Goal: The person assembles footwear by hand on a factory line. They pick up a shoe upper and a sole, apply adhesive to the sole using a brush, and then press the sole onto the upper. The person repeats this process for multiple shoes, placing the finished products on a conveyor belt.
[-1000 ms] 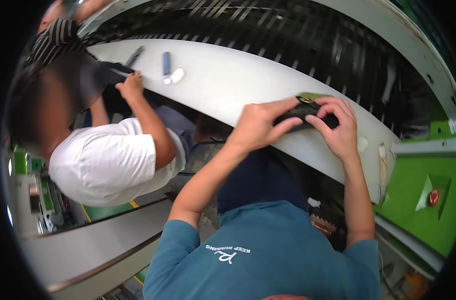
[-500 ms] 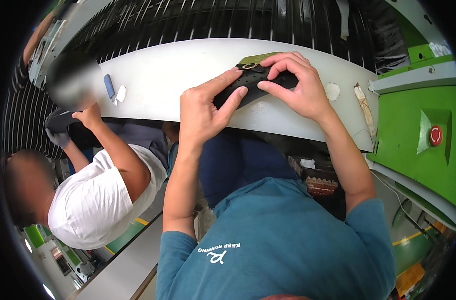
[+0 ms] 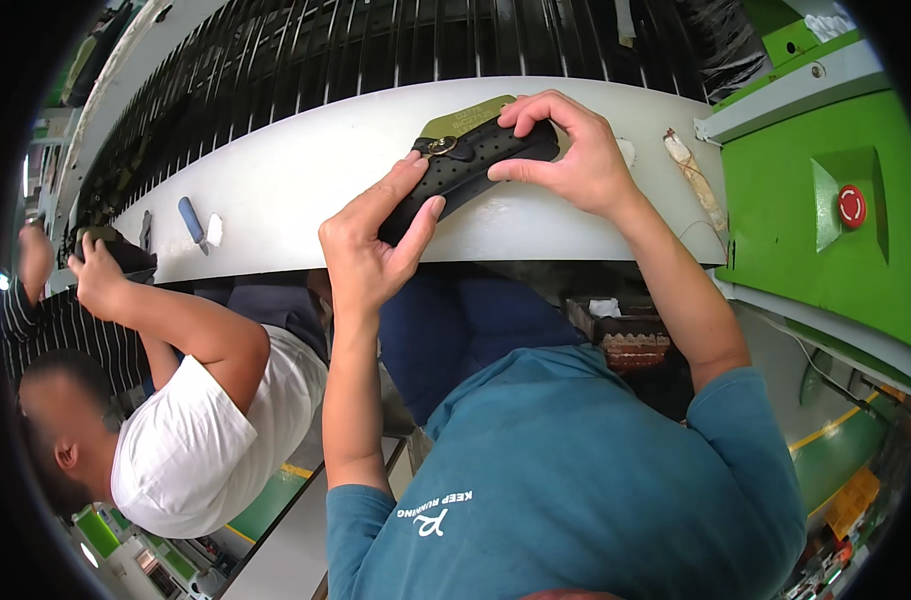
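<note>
A black shoe [image 3: 481, 168] with small holes and a buckled strap is held over the near part of the white tabletop. A flat olive-green part [image 3: 466, 120] shows along its far side; I cannot tell if it is the sole or a separate piece. My left hand [image 3: 371, 230] grips the left end, thumb on the near side and fingers by the brass-coloured buckle [image 3: 443, 146]. Around the right end is my right hand [image 3: 581, 160], its fingers curled over the far edge and its thumb along the near side. The shoe's underside is hidden.
The white tabletop [image 3: 296, 170] borders a dark slatted conveyor [image 3: 376, 50]. A blue-handled knife [image 3: 192, 220] and a string-wrapped stick [image 3: 694, 178] lie on it. At right stands a green machine with a red stop button [image 3: 852, 206]. A co-worker [image 3: 206, 430] in white sits at left, handling a dark item.
The shoe and both my hands have shifted left in the picture, and more of the olive-green part shows. The co-worker's hands have moved left and raised the dark item to the table's edge.
</note>
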Demonstrator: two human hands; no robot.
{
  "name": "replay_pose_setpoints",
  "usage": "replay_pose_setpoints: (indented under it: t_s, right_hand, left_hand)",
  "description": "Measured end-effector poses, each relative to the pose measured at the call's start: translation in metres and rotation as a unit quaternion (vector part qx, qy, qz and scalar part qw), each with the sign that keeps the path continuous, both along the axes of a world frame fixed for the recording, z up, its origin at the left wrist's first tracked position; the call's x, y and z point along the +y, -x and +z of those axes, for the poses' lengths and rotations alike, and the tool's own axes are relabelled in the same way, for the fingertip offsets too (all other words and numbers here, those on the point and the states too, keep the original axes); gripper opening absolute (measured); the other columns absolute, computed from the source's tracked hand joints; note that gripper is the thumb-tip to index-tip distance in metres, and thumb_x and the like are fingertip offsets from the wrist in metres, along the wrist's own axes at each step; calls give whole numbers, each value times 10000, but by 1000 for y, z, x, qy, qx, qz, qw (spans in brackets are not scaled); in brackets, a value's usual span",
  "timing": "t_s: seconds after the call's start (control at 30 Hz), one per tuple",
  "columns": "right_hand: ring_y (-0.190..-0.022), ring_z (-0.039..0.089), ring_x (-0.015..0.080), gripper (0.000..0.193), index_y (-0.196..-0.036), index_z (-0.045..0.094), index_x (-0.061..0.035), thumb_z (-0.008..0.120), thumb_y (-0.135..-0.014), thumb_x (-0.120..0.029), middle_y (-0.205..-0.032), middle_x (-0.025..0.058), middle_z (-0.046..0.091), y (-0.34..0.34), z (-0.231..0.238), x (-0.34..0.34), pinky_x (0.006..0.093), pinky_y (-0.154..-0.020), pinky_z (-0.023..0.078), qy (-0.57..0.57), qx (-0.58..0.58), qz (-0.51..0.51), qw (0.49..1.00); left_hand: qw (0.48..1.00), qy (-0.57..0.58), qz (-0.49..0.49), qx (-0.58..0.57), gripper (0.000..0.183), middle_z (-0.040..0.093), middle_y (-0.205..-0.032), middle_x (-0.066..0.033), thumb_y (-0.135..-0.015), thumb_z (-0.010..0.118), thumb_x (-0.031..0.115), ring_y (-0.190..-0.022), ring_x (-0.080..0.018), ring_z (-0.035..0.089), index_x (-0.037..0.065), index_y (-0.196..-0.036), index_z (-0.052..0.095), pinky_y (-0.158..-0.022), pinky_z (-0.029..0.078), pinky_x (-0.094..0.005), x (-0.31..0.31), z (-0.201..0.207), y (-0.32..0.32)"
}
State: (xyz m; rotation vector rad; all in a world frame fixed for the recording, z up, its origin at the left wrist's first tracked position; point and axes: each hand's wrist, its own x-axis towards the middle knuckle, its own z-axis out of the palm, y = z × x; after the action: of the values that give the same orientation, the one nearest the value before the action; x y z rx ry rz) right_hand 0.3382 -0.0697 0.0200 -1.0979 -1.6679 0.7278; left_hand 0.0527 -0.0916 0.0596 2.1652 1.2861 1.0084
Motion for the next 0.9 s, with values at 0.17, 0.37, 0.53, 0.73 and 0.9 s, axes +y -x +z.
replay_pose_setpoints:
  t_s: [0.17, 0.37, 0.53, 0.73, 0.9]
  right_hand:
    - [-1186, 758, 253, 481, -1019, 698, -79, 1055, -719, -200, -1173, 71, 804, -9, -5, 4, 403, -1086, 576, -40, -2, 32, 999]
    - [-1201, 754, 265, 494, -1017, 709, -79, 1066, -689, -177, -1146, 70, 799, -12, -4, 6, 409, -1094, 569, -28, -9, 47, 998]
    - [-1066, 760, 242, 500, -991, 718, -78, 1064, -688, -275, -1067, 57, 793, -10, 8, 13, 390, -1009, 582, -2, -45, 46, 998]
    - [-1181, 730, 235, 516, -1003, 704, -86, 1075, -667, -211, -1153, 60, 775, -13, 16, 19, 387, -1089, 538, 48, -68, 73, 994]
    - [-1290, 650, 267, 686, -1246, 770, -97, 1080, -680, -330, -1350, 98, 653, -17, -6, 26, 392, -1128, 521, 60, -24, 75, 995]
  left_hand:
    - [999, -31, -6, 3, 392, 817, -1282, -243, -905, 875, 71, -1195, -322, 812, -13, -1285, 825, -1053, 607, -374, -1, -3, -2]
    - [997, -71, -2, -2, 402, 829, -1247, -220, -862, 898, 100, -1126, -329, 831, 30, -1253, 846, -979, 645, -375, -2, -7, -3]
    - [996, -89, 5, -3, 395, 840, -1214, -202, -841, 906, 118, -1094, -327, 840, 47, -1228, 861, -947, 665, -376, 0, -8, -3]
    - [998, -68, 4, -12, 380, 832, -1222, -242, -873, 883, 62, -1135, -323, 831, -7, -1245, 840, -1007, 632, -367, -4, -1, -4]
    - [997, -62, 14, -37, 352, 850, -1160, -211, -885, 907, 102, -1064, -294, 844, 1, -1218, 850, -957, 644, -352, -1, 1, 3]
